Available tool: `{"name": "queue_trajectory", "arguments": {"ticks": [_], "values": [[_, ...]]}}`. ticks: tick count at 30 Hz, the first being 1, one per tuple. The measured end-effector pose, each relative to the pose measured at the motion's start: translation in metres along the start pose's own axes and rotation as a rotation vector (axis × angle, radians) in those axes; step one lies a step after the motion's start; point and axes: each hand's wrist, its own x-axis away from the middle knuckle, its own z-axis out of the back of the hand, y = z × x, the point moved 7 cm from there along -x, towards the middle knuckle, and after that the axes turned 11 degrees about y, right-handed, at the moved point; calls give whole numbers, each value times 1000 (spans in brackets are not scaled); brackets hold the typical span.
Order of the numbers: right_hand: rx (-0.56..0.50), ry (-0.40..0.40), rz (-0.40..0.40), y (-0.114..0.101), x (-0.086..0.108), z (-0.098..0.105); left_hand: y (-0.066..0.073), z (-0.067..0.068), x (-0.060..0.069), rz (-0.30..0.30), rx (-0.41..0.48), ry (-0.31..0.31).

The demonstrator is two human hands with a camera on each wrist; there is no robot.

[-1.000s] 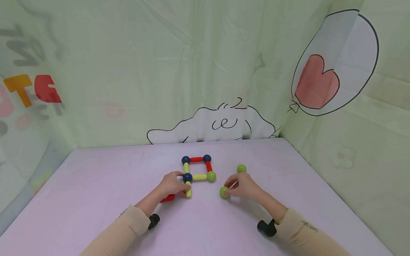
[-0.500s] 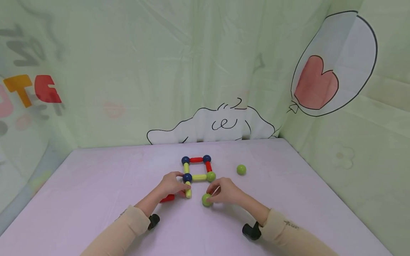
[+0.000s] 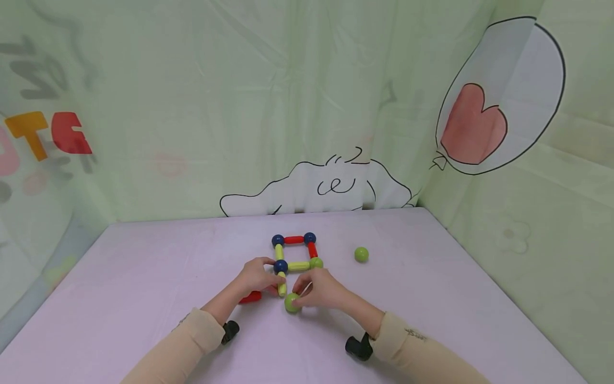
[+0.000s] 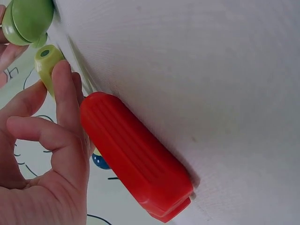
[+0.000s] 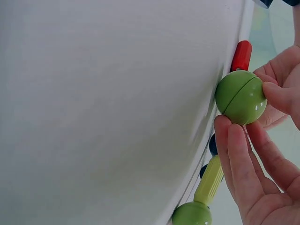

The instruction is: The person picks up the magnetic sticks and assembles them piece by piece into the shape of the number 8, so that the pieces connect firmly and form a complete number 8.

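Observation:
A square of magnetic rods and balls lies on the table: red rod (image 3: 294, 240), yellow rod (image 3: 299, 266), dark blue ball (image 3: 278, 241) and green corner ball (image 3: 316, 262) among its parts. From its near left dark blue ball (image 3: 280, 266) another yellow rod (image 3: 282, 285) points toward me. My left hand (image 3: 256, 276) pinches this rod near its free end, seen also in the left wrist view (image 4: 47, 136). My right hand (image 3: 318, 288) holds a loose green ball (image 5: 241, 97) between thumb and fingertips, close to that rod end; I cannot tell whether they touch.
A red rod (image 4: 136, 152) lies on the table beside and partly under my left hand. One more green ball (image 3: 362, 254) sits to the right of the square. Behind the white table (image 3: 168, 256) hangs a printed curtain (image 3: 192, 106).
My right hand has carried the green ball leftward and slightly nearer, from right of the square to the yellow rod's free end. My left hand has stayed in place.

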Motion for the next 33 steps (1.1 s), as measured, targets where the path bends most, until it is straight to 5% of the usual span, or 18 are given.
{"name": "queue_trajectory", "arguments": {"ticks": [14, 33], "values": [[14, 24, -10, -9, -9, -12, -1, -3, 0, 19, 90, -50], [23, 35, -5, -16, -12, -13, -1, 1, 0, 2, 49, -36]]}}
